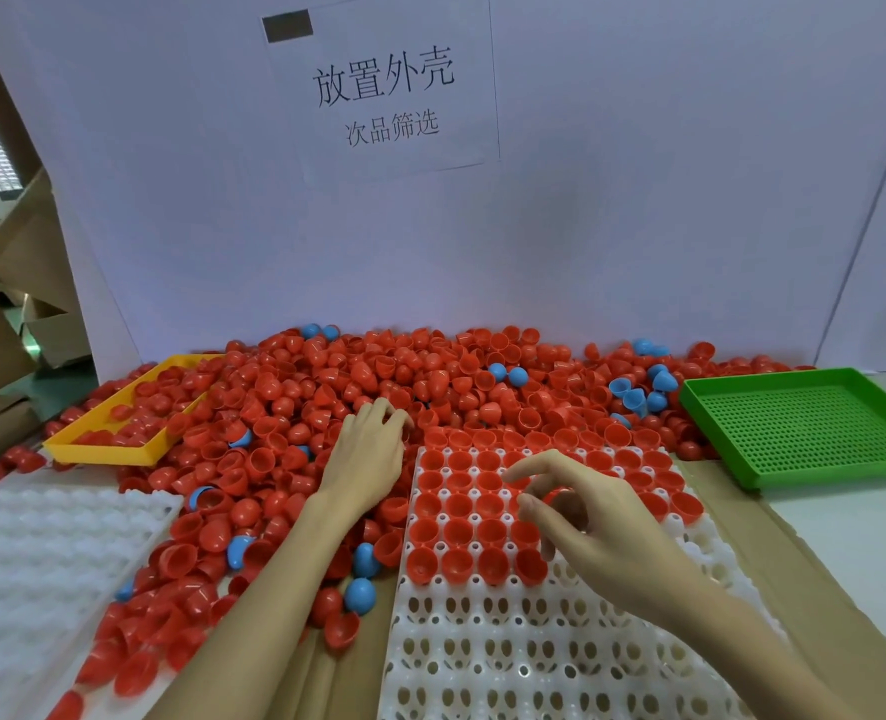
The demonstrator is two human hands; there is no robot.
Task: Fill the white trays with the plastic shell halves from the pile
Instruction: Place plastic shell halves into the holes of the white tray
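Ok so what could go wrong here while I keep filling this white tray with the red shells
1. The right hand pinches a red shell just above filled cells; setting it down carelessly could knock seated shells loose.
2. Blue shells lie mixed in the pile where the left hand reaches, so one might land in the white tray by mistake.
3. The pile crowds the tray's far edge, so loose shells could roll onto filled rows.

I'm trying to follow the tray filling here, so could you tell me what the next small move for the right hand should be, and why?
Probably lower the right hand and seat the red shell half it pinches into the nearest open cell of the white tray. The far rows already hold red shells, the near rows lie empty, and the left hand is already reaching into the pile.
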